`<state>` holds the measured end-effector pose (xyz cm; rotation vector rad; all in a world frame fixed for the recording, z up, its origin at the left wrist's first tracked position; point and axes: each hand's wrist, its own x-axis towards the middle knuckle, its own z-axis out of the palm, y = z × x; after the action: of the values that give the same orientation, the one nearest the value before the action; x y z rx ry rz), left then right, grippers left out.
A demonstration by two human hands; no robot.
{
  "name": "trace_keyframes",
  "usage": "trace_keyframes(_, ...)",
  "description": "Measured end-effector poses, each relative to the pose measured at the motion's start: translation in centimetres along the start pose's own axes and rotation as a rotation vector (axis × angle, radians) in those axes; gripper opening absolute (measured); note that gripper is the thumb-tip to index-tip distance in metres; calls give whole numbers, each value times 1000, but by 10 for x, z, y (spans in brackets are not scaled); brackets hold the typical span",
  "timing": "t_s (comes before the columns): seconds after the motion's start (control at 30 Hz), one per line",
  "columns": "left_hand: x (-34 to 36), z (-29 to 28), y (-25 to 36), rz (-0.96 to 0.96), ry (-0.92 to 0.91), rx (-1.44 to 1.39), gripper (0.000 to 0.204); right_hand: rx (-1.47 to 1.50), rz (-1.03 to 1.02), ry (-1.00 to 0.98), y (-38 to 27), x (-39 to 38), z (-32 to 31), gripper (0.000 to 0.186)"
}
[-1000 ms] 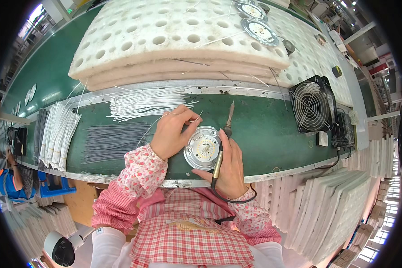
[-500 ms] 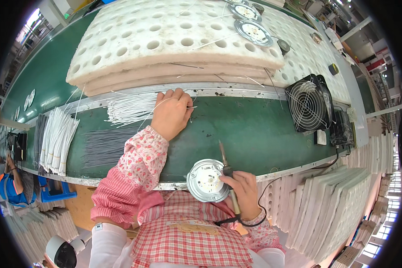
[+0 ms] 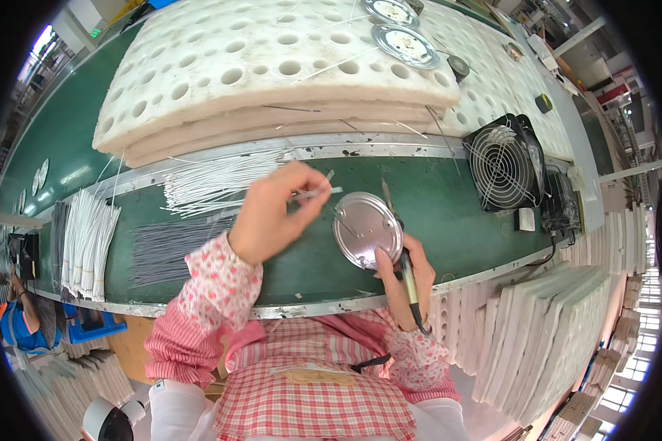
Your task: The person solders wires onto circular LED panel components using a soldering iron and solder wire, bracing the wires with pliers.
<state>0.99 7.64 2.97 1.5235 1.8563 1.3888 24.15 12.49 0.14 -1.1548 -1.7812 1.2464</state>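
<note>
My left hand (image 3: 272, 213) is closed in a pinch on a thin white wire (image 3: 334, 190), its tip beside the metal disc. In my right hand (image 3: 408, 283) are a round metal disc (image 3: 368, 234), its shiny plain side up, and a soldering iron (image 3: 408, 279) held along its right edge. The iron's tip (image 3: 387, 195) points away from me. To the left of my left hand lie loose white wires (image 3: 210, 180) and, nearer me, loose grey wires (image 3: 169, 250). A thin dark line, perhaps a wire, runs across the disc.
White foam boards (image 3: 272, 81) with holes are stacked at the back, with round metal discs (image 3: 406, 45) on top. A black fan (image 3: 502, 165) stands at the right. Bundled white wires (image 3: 88, 246) lie at the left. More boards (image 3: 537, 345) lean below the table's right edge.
My left hand has come back from the white wire pile with a wire. My right hand has raised the disc and iron over the bench, and the disc is turned to its plain side.
</note>
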Motion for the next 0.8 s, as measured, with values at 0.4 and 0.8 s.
trace_keyframes(0.4,-40,32,13,105,15,169,14,-137,-259,41,-11,-2,20,36)
trace_keyframes(0.8,-55,14,3,-137,-81,-157,17,-97,-385,-205,-27,-1,14,73)
